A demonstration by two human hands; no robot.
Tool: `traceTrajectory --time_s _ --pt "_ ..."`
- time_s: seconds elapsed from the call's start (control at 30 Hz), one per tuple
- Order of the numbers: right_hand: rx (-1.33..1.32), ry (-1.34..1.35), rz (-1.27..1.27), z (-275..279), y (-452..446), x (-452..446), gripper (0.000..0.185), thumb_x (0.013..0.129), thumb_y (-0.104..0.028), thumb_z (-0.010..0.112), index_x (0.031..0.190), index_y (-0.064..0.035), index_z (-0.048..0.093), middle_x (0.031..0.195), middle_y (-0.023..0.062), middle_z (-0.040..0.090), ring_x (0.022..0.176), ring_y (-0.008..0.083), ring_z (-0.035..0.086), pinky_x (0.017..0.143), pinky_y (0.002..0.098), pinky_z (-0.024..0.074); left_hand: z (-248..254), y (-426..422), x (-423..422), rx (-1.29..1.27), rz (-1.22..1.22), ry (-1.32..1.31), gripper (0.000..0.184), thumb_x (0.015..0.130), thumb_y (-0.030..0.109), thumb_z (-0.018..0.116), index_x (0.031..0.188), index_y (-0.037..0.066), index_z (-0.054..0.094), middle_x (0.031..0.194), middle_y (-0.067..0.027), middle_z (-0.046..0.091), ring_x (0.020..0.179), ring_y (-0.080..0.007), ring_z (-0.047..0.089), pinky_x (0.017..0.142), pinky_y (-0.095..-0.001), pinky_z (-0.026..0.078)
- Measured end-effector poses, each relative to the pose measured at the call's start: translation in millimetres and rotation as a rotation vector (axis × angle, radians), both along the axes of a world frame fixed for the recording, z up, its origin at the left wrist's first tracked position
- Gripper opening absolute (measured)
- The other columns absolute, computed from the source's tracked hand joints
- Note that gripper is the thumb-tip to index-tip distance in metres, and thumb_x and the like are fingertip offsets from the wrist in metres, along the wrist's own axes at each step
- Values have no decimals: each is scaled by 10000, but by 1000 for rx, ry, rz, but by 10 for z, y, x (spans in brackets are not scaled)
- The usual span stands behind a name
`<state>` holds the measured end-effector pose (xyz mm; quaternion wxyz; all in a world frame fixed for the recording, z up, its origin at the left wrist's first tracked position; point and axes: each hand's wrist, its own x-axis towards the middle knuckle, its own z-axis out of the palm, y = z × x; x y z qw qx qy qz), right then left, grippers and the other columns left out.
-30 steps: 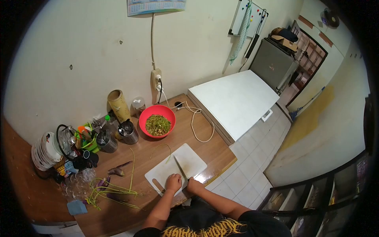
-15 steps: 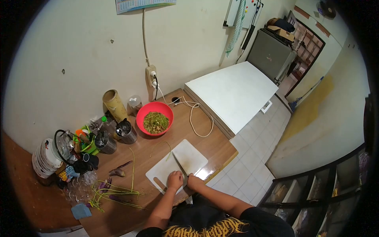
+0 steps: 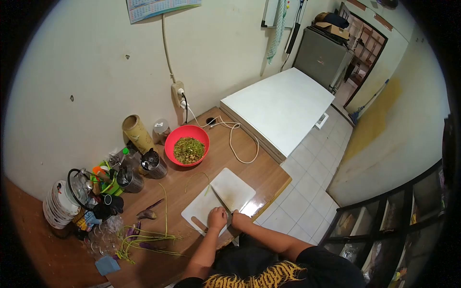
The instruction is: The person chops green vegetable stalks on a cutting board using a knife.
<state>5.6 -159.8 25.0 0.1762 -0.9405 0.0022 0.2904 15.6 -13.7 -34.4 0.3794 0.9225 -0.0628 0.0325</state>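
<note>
The right hand (image 3: 240, 221), low in the middle of the frame, has its grip closed around the handle of the knife (image 3: 222, 200), whose blade slants to the upper left over the white chopping board (image 3: 238, 185). The left hand (image 3: 217, 218) rests curled on the board just beside the blade; whether its grip has hold of anything I cannot tell. Good knife work here calls for left fingertips tucked back, short even strokes, and the board kept steady near the bench edge. The brown wooden bench (image 3: 261, 180) carries a red bowl (image 3: 187, 130) of chopped greens (image 3: 189, 150) above the board, with long stalks (image 3: 126, 247) at lower left and stacked plates (image 3: 60, 206) at far left. A large white top (image 3: 278, 110) adjoins it at upper right, before a grey fridge (image 3: 321, 55); pale floor tiles (image 3: 297, 177) show at right.
</note>
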Motion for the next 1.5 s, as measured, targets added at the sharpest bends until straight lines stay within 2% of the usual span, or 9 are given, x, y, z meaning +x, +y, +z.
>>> traceTrajectory --time_s 0.23,0.5,0.8,0.9,1.03,1.13,1.2,1.37,1.5 --pt "27 -53 34 9 2 137 302 916 -147 518 1128 68 519 982 299 706 941 422 716 820 501 566 6 11 21 -19 -18 22 97 823 122 658 909 79 669 895 -140 657 903 -362 631 830 -478 512" --pt "10 24 -56 -73 9 -63 317 905 -164 524 1121 69 524 989 297 706 937 433 712 808 495 566 -33 4 10 9 -6 22 91 828 129 654 907 84 663 908 -139 657 922 -363 629 840 -482 504" --pt "28 42 -2 16 43 148 334 916 -189 517 1145 55 530 1003 283 710 950 433 707 843 516 551 -53 11 14 -12 -7 24 79 832 128 649 896 83 662 900 -139 655 915 -364 629 829 -480 510" --pt "26 44 -33 29 23 -89 337 922 -195 502 1143 58 530 1014 289 706 965 428 705 853 510 549 -122 2 -18 31 6 -92 77 829 126 654 894 84 661 890 -136 650 907 -361 628 827 -481 509" --pt "12 52 -38 -60 52 -117 345 929 -208 486 1144 58 531 1031 300 699 989 425 701 865 506 546 -48 6 -24 61 30 -51 78 824 122 658 893 86 659 883 -132 646 902 -358 628 825 -477 510" --pt "39 18 -14 -118 46 38 339 911 -201 543 1125 60 526 1002 304 699 977 425 703 851 511 545 -36 15 -12 13 18 -38 79 816 115 660 888 83 656 886 -131 649 905 -359 628 828 -477 510" --pt "51 -14 79 -64 43 170 343 912 -211 546 1120 61 533 991 296 702 966 423 705 848 511 547 -61 11 -10 9 8 -21 73 813 111 661 880 84 653 888 -133 648 910 -357 628 832 -477 509" --pt "55 31 51 164 51 98 366 921 -229 504 1133 67 542 1035 306 698 986 427 701 861 514 543 -92 7 -11 32 13 0 75 819 135 661 873 85 647 887 -136 646 915 -357 627 836 -482 505" --pt "48 23 -34 -98 50 -119 366 911 -220 508 1132 70 536 1017 330 690 975 461 695 879 534 534 -69 1 -13 30 10 -47 92 837 145 638 851 54 631 861 -166 641 869 -391 621 794 -503 500"
